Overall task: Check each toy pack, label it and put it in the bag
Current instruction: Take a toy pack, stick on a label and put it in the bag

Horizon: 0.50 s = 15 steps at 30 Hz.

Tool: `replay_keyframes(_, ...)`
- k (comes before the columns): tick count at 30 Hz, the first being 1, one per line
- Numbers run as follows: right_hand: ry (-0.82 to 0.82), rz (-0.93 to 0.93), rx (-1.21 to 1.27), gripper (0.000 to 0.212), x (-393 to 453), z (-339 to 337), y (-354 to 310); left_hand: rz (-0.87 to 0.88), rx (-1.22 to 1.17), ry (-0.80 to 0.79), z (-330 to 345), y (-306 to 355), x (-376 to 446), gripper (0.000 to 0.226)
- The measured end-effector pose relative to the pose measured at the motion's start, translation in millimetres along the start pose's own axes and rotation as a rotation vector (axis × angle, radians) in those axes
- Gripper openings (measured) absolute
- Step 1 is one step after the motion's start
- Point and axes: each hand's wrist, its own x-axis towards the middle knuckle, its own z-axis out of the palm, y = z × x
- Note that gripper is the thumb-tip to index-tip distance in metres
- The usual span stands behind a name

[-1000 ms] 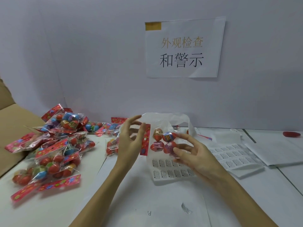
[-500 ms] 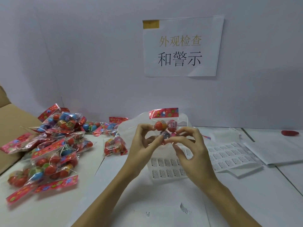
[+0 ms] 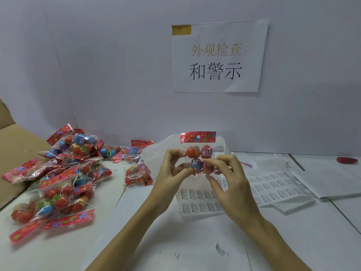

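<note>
our fingers (image 3: 176,153) on both sides are curled in and pinching one toy pack (image 3: 198,153), which we hold upright in the air over the middle of the bench (image 3: 293,241). the left hand (image 3: 168,173) grips the pack's left edge between thumb and fingertips, and the right hand (image 3: 232,184) grips its right edge the same way. the pack is a clear pouch with a red flowered header card on top and four small round toys inside, two above and two below. small white stickers show on the upper right toy and the lower left one.

just behind the pack a white plastic bag (image 3: 156,153) stands with its mouth up. under our hands a sheet of warning labels (image 3: 197,200) lies flat on the bench, and another label sheet (image 3: 273,184) lies to the right of it, on top of white paper. on the left a heap of toy packs (image 3: 62,173) spreads from near to far, and one single pack (image 3: 137,175) lies apart, between the heap and our left hand. a brown cardboard box (image 3: 15,145) sits at the far left edge. far right, a small red object (image 3: 347,160) rests on the bench; we cannot tell what it is. a paper sign (image 3: 218,57) with printed characters is taped to the wall ahead.
</note>
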Motion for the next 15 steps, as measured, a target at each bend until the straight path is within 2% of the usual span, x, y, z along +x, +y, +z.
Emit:
replay_keyframes(3, 0.012, 0.007, 0.036, 0.045, 1, 0, 2, 0.029, -0.042, -0.007, -1, 0, 1, 0.038)
replay_keyframes(6, -0.02, 0.218, 0.372, 0.035, 3, 4, 3, 0.116, -0.065, -0.071, -2, 2, 2, 0.028)
replay_keyframes(9, -0.166, 0.509, 0.825, 0.035, 4, 3, 7, 0.386, 0.347, -0.05, -3, -4, 4, 0.028)
replay_keyframes(11, -0.286, 0.638, 1.159, 0.04, 4, 2, 8, 0.524, 0.597, -0.016, -2, -11, 4, 0.039)
replay_keyframes(13, -0.324, 0.69, 1.291, 0.045, 4, 3, 7, 0.561, 0.667, 0.002, -1, -13, 2, 0.041)
replay_keyframes(15, -0.269, 0.721, 1.272, 0.042, 5, 7, 7, 0.555, 0.628, 0.007, 0, -11, 0, 0.035)
